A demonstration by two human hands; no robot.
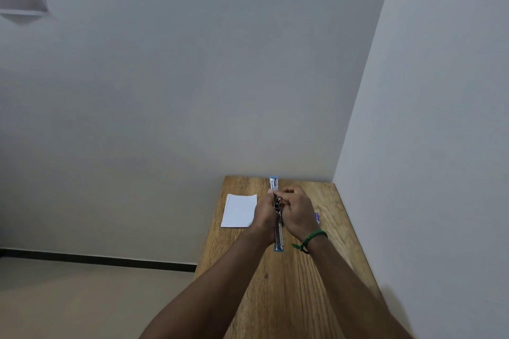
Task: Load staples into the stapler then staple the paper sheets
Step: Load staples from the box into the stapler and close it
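Over the brown wooden table (pixel 289 297), the left hand (pixel 265 212) is gripping the opened-flat blue-and-silver metal stapler (pixel 278 234); the right hand (pixel 298 212) is pinching its middle. White paper sheets (pixel 239 210) are lying at nine o'clock. A crooked staple strip could end up jamming it.
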